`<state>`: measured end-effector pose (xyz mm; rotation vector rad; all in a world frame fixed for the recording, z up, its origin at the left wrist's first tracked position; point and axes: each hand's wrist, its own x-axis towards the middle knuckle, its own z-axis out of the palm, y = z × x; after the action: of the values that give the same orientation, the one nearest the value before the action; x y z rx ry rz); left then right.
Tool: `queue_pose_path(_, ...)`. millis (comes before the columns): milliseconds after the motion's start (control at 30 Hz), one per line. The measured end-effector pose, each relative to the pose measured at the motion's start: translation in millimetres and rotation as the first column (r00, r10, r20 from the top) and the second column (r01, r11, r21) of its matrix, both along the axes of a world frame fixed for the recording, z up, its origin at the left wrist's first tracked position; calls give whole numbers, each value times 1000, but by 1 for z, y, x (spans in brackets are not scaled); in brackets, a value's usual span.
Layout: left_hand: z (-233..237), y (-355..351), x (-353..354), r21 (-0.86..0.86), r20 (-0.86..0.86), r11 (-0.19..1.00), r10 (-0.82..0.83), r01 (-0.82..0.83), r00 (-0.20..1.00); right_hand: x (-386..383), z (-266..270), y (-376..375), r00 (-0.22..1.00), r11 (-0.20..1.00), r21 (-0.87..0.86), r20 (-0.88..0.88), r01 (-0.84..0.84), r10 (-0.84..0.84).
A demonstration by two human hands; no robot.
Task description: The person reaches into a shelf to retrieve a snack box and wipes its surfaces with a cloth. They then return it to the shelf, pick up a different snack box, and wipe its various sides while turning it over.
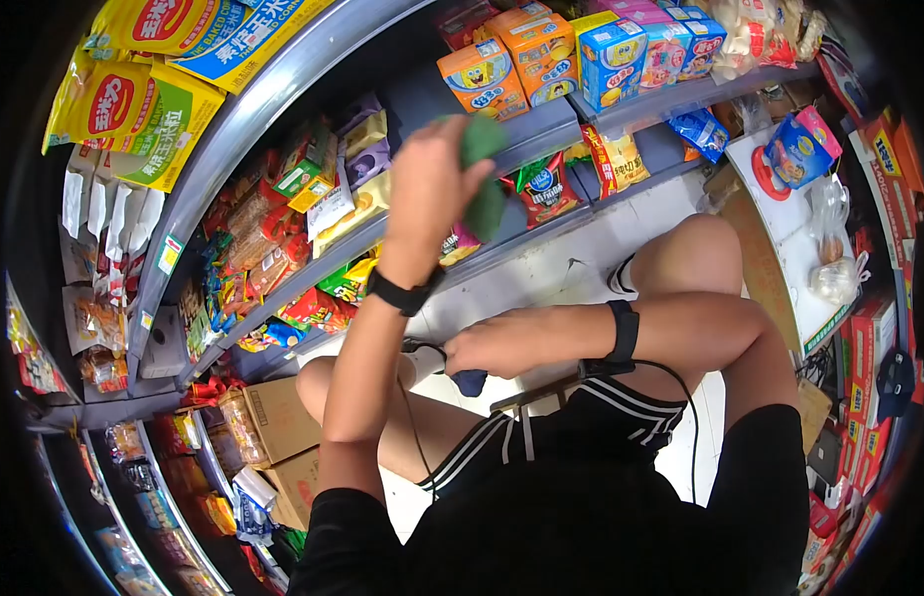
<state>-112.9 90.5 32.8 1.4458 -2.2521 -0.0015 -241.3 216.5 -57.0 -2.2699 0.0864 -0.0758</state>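
Note:
My left hand (pixel 432 184) is raised at the shelf edge, with its fingers closed on a green cloth (pixel 484 179) that hangs beside them. The cloth is slightly blurred. My right hand (pixel 492 346) rests low between my knees, closed around a dark blue soft-looking item (pixel 469 382). Most of that item is hidden by my fingers, so its kind cannot be made out. Nearest to the green cloth are the grey shelf (pixel 541 134) and a red and green snack bag (pixel 547 189) on the level below.
Orange snack boxes (pixel 482 77) and blue boxes (pixel 613 62) line the upper shelf. Yellow corn snack bags (pixel 134 119) stand at upper left. Cardboard boxes (pixel 283 422) sit at lower left. A white-topped table (pixel 780 228) holding packages is at the right.

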Motion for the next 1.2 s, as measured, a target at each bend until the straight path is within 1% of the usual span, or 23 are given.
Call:
queue_pose_path(100, -1, -7, 32, -2, 219, 973, 226, -231, 949, 4, -1, 0, 999, 1000, 13, -43, -21, 21)
queue_pose_path(133, -10, -15, 45, 9, 264, 973, 220, -231, 939, 7, -4, -1, 997, 1000, 3, -64, -31, 31)
queue_pose_path(167, -24, -21, 50, 8, 265, 973, 221, -231, 939, 9, -7, -2, 996, 999, -7, -85, -42, 41)
queue_pose_path(233, -49, -27, 54, 32, 364, 961, 245, -275, 899, 8, -3, -2, 993, 999, -8, -108, -38, 37)
queue_pose_path(267, -62, -29, 48, -37, 373, 957, 281, -288, 885, 6, -2, -5, 991, 1000, -9, -133, -27, 26)
queue_pose_path(367, -69, -36, 32, -49, 394, 949, 305, -312, 867, 9, -7, -6, 988, 1000, -16, -157, -14, 11)
queue_pose_path(567, -55, -45, -22, 20, 299, 961, 257, -275, 919, 11, -2, -10, 985, 998, -45, -171, -37, 28)
queue_pose_path(633, -56, -49, -44, 84, 208, 982, 149, -169, 967, 13, -2, -9, 986, 998, -45, -162, -35, 27)
queue_pose_path(667, -57, -50, -54, 75, 195, 982, 159, -176, 968, 12, -2, -9, 988, 999, -39, -155, -30, 24)
queue_pose_path(700, -63, -51, -61, 79, 158, 987, 124, -138, 980, 12, -5, -8, 985, 998, -51, -172, -40, 30)
queue_pose_path(733, -67, -53, -67, 79, 117, 992, 89, -99, 989, 13, -8, -9, 995, 1000, 3, -99, -13, 13)
queue_pose_path(767, -70, -55, -69, 63, 97, 992, 99, -106, 990, 12, -11, -10, 1000, 998, 58, -26, 10, -9)
queue_pose_path(833, -70, -53, -70, 51, -45, 998, 40, -38, 998, 8, 1, -13, 998, 999, 48, -69, 15, -11)
queue_pose_path(867, -70, -50, -72, 111, -33, 993, 46, -42, 998, 8, 1, -13, 998, 999, 54, -66, 8, -5)
queue_pose_path(900, -70, -47, -68, 101, -44, 993, 59, -54, 997, 9, 0, -12, 998, 998, 61, -63, 0, 4)
queue_pose_path(933, -70, -43, -65, 46, -71, 999, -25, 28, 997, 12, -6, -12, 999, 998, 61, -26, -26, 27)
queue_pose_path(967, -71, -39, -61, -14, -89, 994, -111, 110, 990, 12, -9, -11, 999, 998, 49, -35, -38, 40)
queue_pose_path(1000, -60, -29, -56, 18, -126, 990, -136, 139, 983, 12, -6, -11, 997, 999, 27, -62, -35, 37)
queue_pose_path(1033, -55, -22, -49, 9, -128, 991, -131, 134, 983, 13, -5, -11, 996, 1000, 8, -87, -28, 29)
queue_pose_path(1100, -49, -7, -35, -50, -243, 995, -92, 82, 966, 9, -4, -8, 994, 1000, -19, -107, -12, 10)
queue_pose_path(1133, -41, 1, -25, 14, -273, 999, -27, 32, 962, 6, -4, -7, 998, 999, -34, -68, 9, -11)
queue_pose_path(1167, -35, 5, -12, 31, -261, 999, 42, -36, 964, 4, -4, -6, 999, 998, -48, -26, 34, -35)
queue_pose_path(1200, -28, 3, 3, 31, -228, 995, 96, -91, 969, 3, -4, -5, 999, 998, -48, -22, 43, -44)
